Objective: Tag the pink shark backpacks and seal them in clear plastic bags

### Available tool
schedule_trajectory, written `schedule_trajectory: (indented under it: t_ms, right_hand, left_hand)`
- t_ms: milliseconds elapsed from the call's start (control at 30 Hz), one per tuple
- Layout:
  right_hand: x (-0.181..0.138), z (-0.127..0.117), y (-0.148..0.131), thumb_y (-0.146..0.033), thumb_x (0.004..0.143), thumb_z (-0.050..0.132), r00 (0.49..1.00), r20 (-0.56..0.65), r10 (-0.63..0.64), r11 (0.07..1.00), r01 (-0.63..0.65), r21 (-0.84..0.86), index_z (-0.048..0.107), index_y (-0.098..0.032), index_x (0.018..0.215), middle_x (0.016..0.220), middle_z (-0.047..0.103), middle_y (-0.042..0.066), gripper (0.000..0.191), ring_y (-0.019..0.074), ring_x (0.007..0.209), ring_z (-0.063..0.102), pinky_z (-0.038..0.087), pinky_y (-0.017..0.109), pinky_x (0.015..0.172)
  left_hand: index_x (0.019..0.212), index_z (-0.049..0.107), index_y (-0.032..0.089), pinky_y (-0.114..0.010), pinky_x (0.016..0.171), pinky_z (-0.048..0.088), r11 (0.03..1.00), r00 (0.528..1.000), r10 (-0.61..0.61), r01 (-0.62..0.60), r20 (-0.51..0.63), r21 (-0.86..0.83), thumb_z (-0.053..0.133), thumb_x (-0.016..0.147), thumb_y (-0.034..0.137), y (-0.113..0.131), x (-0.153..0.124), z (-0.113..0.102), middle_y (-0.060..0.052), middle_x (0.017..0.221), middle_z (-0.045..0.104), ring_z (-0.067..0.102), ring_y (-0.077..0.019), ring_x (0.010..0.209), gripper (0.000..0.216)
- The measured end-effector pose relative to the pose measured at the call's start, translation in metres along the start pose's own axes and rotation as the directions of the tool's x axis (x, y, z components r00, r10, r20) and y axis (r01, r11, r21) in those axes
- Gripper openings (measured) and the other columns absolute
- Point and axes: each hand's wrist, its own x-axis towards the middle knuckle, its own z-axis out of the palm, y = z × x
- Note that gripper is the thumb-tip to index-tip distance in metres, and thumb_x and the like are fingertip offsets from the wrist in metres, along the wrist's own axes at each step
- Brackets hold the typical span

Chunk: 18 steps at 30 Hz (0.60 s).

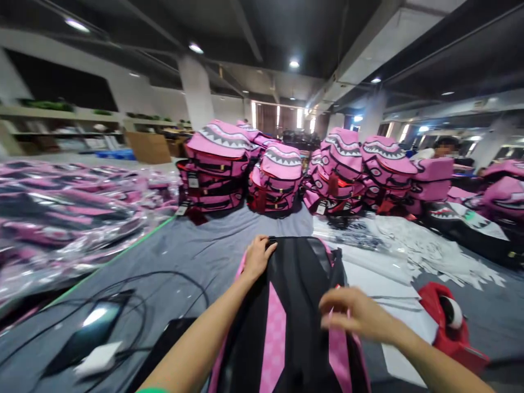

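Your left hand (257,257) is at the centre of the frame, its fingers closed over the upper left edge of a black and pink backpack (301,305), beside a small black fitting at the top; your right hand (354,312) is right of centre in the lower half, partly open, fingers loosely curled with a gap between thumb and forefinger, nothing seen within its grasp; whether it touches the bag's right side cannot be told; the backpack occupies the lower centre, its top end toward mid-frame, with pink checked strips running down the black surface; it rests on a grey cloth (196,251); at lower left are a dark phone-like device (92,327) with a glare on it, a white block (99,359) and a looping black cable (172,273); at lower right is a red tape dispenser (436,314), with a heap of white tags (438,248) above it in the frame and clear plastic bags (354,234) to the left of that heap; stacked pink backpacks (216,174) with toothed-mouth prints span the middle; plastic-wrapped goods (82,218), pink and dark, fill the left side.
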Motion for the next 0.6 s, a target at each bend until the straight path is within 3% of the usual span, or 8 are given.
schedule_trajectory:
  t_ms: [33,100,167,233,367,433,533,600]
  right_hand:
    - [0.004,-0.013,0.016,-0.049,0.092,0.061,0.979,-0.152,0.134,0.991,-0.134,0.008,0.066,-0.021,0.094,0.074,0.068,0.000,0.028,0.0151,0.066,0.063,0.047,0.023,0.062]
    - [0.021,-0.031,0.052,-0.044,0.096,0.053,0.834,-0.377,0.403,0.909,-0.413,0.057,0.061,-0.020,0.091,0.062,0.062,-0.001,0.026,0.0140,0.054,0.058,0.044,0.024,0.057]
    - [0.045,-0.039,0.083,-0.046,0.097,0.050,0.702,-0.401,0.588,0.800,-0.579,0.159,0.058,-0.018,0.087,0.053,0.057,-0.002,0.030,0.0135,0.044,0.053,0.042,0.024,0.051]
    - [0.069,-0.040,0.101,-0.050,0.095,0.051,0.673,-0.370,0.640,0.764,-0.611,0.209,0.056,-0.018,0.079,0.047,0.053,-0.002,0.036,0.0138,0.041,0.051,0.040,0.023,0.047]
    - [0.096,-0.036,0.088,-0.045,0.087,0.057,0.690,-0.499,0.524,0.839,-0.518,0.165,0.053,-0.020,0.075,0.057,0.057,0.000,0.028,0.0177,0.058,0.060,0.044,0.025,0.054]
    - [0.093,-0.029,0.071,-0.040,0.082,0.058,0.725,-0.594,0.348,0.915,-0.400,0.049,0.054,-0.022,0.079,0.066,0.061,0.001,0.019,0.0188,0.066,0.062,0.045,0.026,0.059]
    - [0.074,-0.007,0.047,-0.034,0.080,0.058,0.783,-0.622,0.023,0.969,-0.172,-0.180,0.056,-0.022,0.084,0.066,0.062,-0.001,0.012,0.0166,0.058,0.060,0.043,0.025,0.057]
    - [0.060,0.008,0.034,-0.030,0.081,0.056,0.763,-0.637,-0.110,0.959,-0.086,-0.268,0.056,-0.022,0.085,0.063,0.062,-0.003,0.009,0.0144,0.051,0.058,0.042,0.024,0.053]
  left_hand:
    - [0.084,0.063,0.017,-0.047,0.107,0.035,0.998,1.000,0.019,-0.019,-0.011,0.056,0.063,0.084,0.018,-0.001,-0.002,0.002,-0.014,0.118,0.060,0.054,-0.0347,0.117,0.002]
    - [0.102,0.063,0.013,-0.054,0.110,0.032,0.985,0.997,0.070,-0.065,-0.027,0.160,0.062,0.084,0.016,0.003,-0.004,0.003,-0.020,0.130,0.055,0.048,-0.0411,0.126,0.018]
    - [0.119,0.060,0.013,-0.058,0.113,0.025,0.961,0.989,0.150,-0.143,-0.009,0.237,0.060,0.083,0.010,0.014,-0.004,0.006,-0.021,0.140,0.049,0.039,-0.0425,0.135,0.035]
    - [0.122,0.060,0.018,-0.053,0.116,0.023,0.926,0.964,0.255,-0.267,0.080,0.266,0.061,0.082,0.006,0.029,-0.001,0.018,-0.015,0.141,0.053,0.039,-0.0365,0.137,0.042]
    - [0.113,0.067,0.022,-0.040,0.106,0.040,0.827,0.773,0.430,-0.544,0.466,0.139,0.068,0.084,0.016,0.051,0.004,0.066,-0.008,0.120,0.069,0.055,-0.0262,0.122,0.030]
    - [0.115,0.067,0.024,-0.038,0.101,0.044,0.809,0.703,0.456,-0.582,0.547,0.074,0.070,0.084,0.018,0.052,0.005,0.090,-0.006,0.119,0.070,0.059,-0.0238,0.117,0.032]
    - [0.117,0.067,0.027,-0.040,0.102,0.041,0.816,0.705,0.476,-0.577,0.526,0.034,0.070,0.085,0.019,0.043,0.003,0.110,-0.003,0.124,0.069,0.057,-0.0231,0.120,0.033]
    - [0.118,0.067,0.027,-0.043,0.105,0.038,0.823,0.718,0.488,-0.568,0.496,0.013,0.067,0.088,0.020,0.035,-0.001,0.114,-0.003,0.127,0.069,0.055,-0.0234,0.123,0.031]
